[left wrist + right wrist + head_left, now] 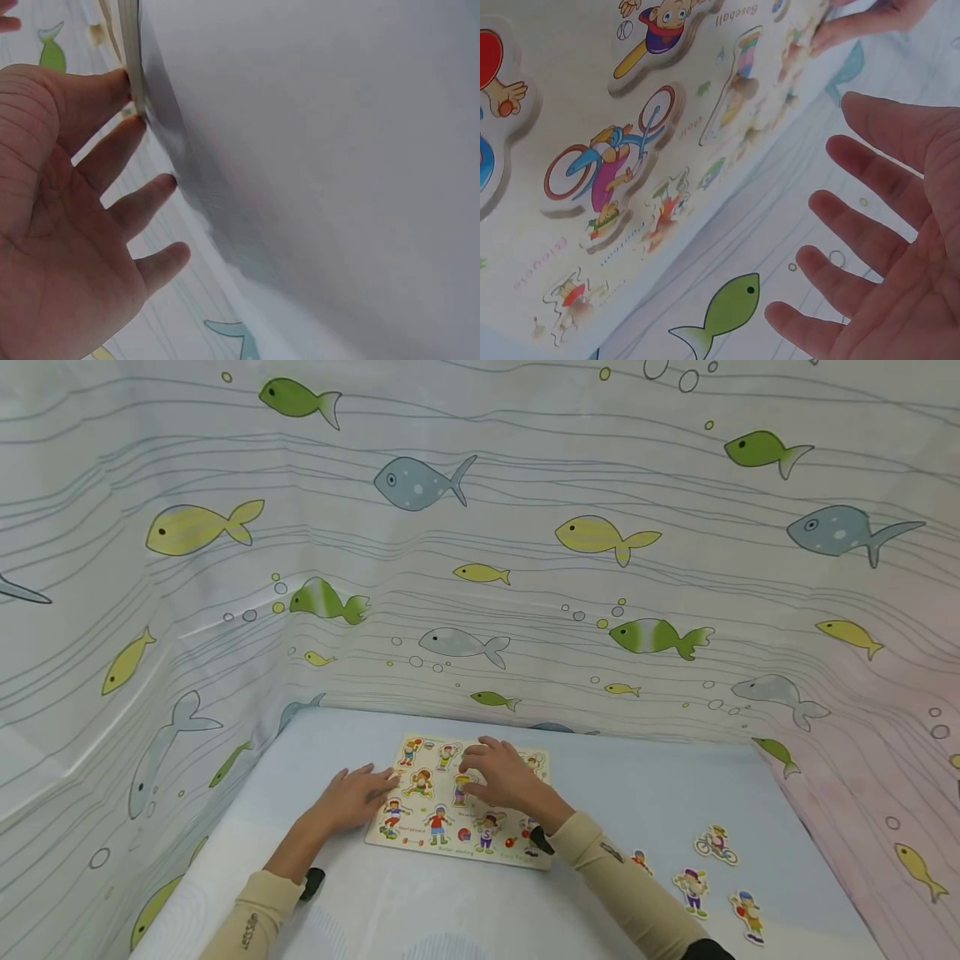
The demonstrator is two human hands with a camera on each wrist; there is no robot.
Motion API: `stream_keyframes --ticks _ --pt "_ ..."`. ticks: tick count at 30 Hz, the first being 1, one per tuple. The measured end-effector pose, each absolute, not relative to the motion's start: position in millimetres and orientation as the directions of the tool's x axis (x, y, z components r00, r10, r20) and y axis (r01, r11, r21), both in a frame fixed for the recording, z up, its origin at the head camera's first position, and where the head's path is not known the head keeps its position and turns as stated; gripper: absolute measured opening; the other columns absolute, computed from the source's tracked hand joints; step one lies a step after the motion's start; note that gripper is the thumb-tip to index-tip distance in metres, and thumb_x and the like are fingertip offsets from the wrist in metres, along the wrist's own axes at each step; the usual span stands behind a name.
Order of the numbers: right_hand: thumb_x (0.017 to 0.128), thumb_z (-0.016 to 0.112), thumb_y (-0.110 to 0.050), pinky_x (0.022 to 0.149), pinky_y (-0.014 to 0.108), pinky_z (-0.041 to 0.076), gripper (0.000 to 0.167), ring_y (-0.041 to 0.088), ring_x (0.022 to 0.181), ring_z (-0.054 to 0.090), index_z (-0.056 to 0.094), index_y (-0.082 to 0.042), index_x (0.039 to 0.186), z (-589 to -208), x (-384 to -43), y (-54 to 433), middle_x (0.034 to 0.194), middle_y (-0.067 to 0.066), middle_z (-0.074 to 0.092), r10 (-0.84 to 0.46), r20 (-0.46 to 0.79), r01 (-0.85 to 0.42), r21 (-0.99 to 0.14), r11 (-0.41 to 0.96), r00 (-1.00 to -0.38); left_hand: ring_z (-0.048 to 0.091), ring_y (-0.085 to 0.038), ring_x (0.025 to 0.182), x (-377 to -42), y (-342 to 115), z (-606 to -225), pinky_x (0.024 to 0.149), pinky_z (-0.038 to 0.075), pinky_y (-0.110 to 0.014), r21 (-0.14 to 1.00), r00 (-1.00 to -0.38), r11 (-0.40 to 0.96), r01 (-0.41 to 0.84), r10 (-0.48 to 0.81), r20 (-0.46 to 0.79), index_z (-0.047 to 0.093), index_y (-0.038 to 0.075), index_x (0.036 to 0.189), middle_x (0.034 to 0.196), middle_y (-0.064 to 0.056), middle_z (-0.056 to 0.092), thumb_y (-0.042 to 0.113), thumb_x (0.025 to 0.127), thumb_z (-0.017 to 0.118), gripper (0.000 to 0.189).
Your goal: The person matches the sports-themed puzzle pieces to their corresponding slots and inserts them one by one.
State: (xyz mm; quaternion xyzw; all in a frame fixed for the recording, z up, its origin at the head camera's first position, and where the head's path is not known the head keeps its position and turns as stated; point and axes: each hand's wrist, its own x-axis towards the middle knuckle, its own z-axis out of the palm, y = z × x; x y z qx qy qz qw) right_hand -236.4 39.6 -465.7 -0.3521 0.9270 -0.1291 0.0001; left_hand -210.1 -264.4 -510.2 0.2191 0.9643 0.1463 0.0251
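The sports puzzle board seems light, stiff; hold its edge. Left hand touches there, fingers loose; right hand spreads wide.

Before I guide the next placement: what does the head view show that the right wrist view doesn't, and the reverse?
Only the head view: four loose cutout figures on the table, one partly hidden by the right sleeve.

Only the right wrist view: the palm of the right hand, and the board's cyclist figure, which the right hand appears to block from the head camera.

Both: the board, both hands, the left hand at its edge, and the fish-patterned backdrop.
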Motion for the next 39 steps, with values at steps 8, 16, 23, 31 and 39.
stream_keyframes --ticks 8,16,23,31,39 --pt "0.092 0.071 -0.030 0.111 0.057 0.028 0.026 0.033 0.140 0.035 0.072 -0.017 0.114 -460 -232 54 0.136 0.005 0.059 -0.644 0.069 -0.635 -0.277 0.721 -0.762 0.042 -0.049 0.131 -211 -264 -511 0.101 0.025 -0.075 0.297 -0.903 0.858 0.418 0.429 0.034 0.063 0.008 0.133 0.140 -0.013 0.055 0.016 0.095 0.063 0.038" --pt "0.090 0.073 -0.027 0.110 0.055 0.030 0.024 0.035 0.139 0.037 0.073 -0.015 0.111 -461 -225 73 0.134 0.007 0.060 -0.647 0.094 -0.642 -0.289 0.710 -0.757 0.042 -0.050 0.131 -210 -263 -510 0.100 0.025 -0.075 0.294 -0.902 0.858 0.421 0.430 0.036 0.063 0.008 0.133 0.140 -0.014 0.055 0.015 0.095 0.063 0.038" --pt "0.090 0.073 -0.024 0.107 0.060 0.032 0.022 0.038 0.136 0.039 0.073 -0.013 0.109 -462 -216 91 0.131 0.010 0.061 -0.658 0.116 -0.660 -0.279 0.698 -0.744 0.042 -0.049 0.132 -211 -263 -511 0.101 0.024 -0.075 0.288 -0.904 0.863 0.414 0.426 0.023 0.063 0.009 0.133 0.141 -0.013 0.055 0.015 0.095 0.063 0.039" --pt "0.091 0.072 -0.030 0.112 0.057 0.027 0.024 0.036 0.138 0.038 0.074 -0.016 0.111 -471 -212 106 0.135 0.010 0.060 -0.631 0.078 -0.623 -0.289 0.727 -0.772 0.042 -0.049 0.132 -212 -264 -515 0.101 0.024 -0.075 0.287 -0.905 0.864 0.415 0.424 0.032 0.063 0.010 0.133 0.141 -0.013 0.055 0.017 0.095 0.063 0.039" --pt "0.090 0.073 -0.027 0.111 0.058 0.028 0.025 0.036 0.138 0.037 0.073 -0.017 0.112 -472 -208 120 0.136 0.010 0.058 -0.622 0.069 -0.611 -0.300 0.733 -0.780 0.043 -0.049 0.131 -212 -264 -514 0.101 0.024 -0.075 0.293 -0.906 0.862 0.414 0.421 0.039 0.064 0.009 0.132 0.140 -0.013 0.056 0.016 0.095 0.064 0.039"
